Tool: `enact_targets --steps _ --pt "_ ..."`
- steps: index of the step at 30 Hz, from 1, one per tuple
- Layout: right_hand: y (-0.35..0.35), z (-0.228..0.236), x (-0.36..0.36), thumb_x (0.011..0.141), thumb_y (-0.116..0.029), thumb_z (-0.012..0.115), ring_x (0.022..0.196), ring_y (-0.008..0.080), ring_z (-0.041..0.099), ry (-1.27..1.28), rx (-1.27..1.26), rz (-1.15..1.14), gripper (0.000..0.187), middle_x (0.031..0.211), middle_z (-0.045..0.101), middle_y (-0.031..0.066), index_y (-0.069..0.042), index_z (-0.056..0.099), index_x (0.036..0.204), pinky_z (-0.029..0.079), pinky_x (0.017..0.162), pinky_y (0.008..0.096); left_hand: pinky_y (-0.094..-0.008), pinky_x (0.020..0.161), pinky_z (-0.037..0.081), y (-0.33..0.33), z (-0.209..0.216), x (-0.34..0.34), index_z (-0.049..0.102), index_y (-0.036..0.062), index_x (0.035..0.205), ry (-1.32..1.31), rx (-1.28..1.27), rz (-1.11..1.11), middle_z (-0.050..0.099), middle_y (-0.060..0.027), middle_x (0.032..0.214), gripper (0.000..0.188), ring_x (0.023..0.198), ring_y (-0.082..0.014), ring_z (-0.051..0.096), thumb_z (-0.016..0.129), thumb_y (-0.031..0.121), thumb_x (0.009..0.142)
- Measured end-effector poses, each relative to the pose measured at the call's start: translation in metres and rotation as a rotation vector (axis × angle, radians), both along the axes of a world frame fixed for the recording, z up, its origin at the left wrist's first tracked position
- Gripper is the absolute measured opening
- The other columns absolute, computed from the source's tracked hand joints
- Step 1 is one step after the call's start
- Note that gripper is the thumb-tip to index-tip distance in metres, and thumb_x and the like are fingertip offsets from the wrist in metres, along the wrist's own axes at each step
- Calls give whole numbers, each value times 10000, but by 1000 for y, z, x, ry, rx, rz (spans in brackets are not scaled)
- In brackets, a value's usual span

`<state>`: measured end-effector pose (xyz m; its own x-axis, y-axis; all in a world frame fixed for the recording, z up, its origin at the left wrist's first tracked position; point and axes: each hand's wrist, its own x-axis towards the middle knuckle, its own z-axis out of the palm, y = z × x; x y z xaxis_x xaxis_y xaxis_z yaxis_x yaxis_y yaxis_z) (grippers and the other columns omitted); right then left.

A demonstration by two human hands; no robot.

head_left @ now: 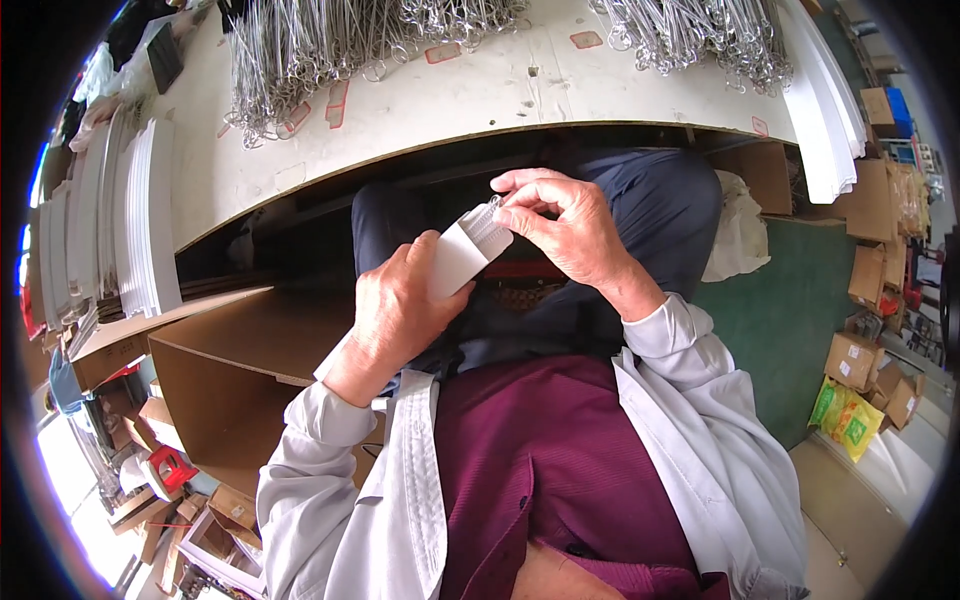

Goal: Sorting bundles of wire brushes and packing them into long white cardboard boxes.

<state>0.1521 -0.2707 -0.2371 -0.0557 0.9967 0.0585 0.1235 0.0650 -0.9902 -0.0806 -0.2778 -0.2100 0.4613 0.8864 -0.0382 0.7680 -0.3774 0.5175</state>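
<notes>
My left hand [405,295] is wrapped round a small white cardboard box [462,258], tilted up toward the right above my lap. Its far end is open, with the flap raised, and thin metal wire pieces [490,215] seem to show at the mouth. At that open end my right hand [570,220] bends its thumb and forefinger together; what lies between them is too small to make out. Several bundles of ring-ended metal wire skewers [310,60] lie at the back of the white table, with another pile [700,40] to the right.
The white table's [400,120] front edge runs just beyond my knees. Stacks of folded white card [145,220] stand at the left, and more white strips [822,110] hang at the right. A large open carton [230,370] sits by my left arm. Cartons [870,200] line the far right.
</notes>
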Motion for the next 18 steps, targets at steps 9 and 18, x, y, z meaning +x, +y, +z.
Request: enact_targets --steps 9,18 --pt "3 -1 4 890 -88 792 766 48 625 87 -273 98 125 859 712 24 9 715 907 541 700 232 -427 743 599 -2 -3 1 615 1 1183 -47 -11 -11 711 -201 949 580 861 -375 722 875 227 716" --pt "3 -7 4 861 -93 817 711 71 630 96 -226 -41 180 838 724 45 16 711 957 550 676 246 -428 746 594 -3 -8 1 604 2 1191 -23 1 -24 700 -187 947 579 852 -364 718 870 229 730"
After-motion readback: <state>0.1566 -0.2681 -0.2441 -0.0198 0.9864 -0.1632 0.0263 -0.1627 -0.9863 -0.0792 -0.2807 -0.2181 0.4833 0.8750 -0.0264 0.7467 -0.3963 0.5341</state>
